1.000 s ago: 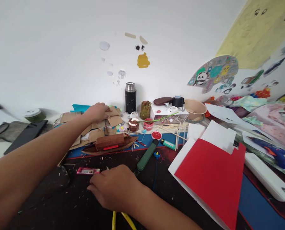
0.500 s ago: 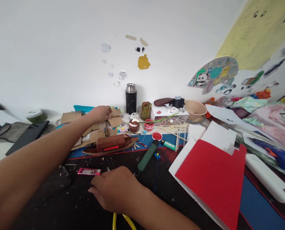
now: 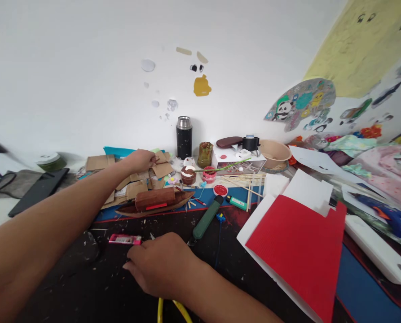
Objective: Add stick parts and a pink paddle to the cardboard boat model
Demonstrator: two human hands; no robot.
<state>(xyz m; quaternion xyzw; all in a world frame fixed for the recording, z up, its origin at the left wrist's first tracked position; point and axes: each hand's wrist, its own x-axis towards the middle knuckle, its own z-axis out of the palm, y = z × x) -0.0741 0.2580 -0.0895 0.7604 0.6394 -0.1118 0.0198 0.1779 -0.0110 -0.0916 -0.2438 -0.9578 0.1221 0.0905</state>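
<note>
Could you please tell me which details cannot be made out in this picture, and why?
Head view: whether the left hand touches the cardboard pieces; its own fingers hide this.
Head view: middle of the yellow-handled tool, covered by the right hand; handle ends, cut off by the bottom edge.
Head view: print on the pink packet, too small.

"Pictured left?"

"My left hand, at the far end of my outstretched left forearm, which slants up from the lower left. The fingers bend at the knuckles, some of them hidden from view."

"And in the foreground?"

"My right hand, lower and nearer, its back turned up, fingers curled inward, thumb pointing left. My right forearm enters from the bottom edge. Both forearms are bare."
</note>
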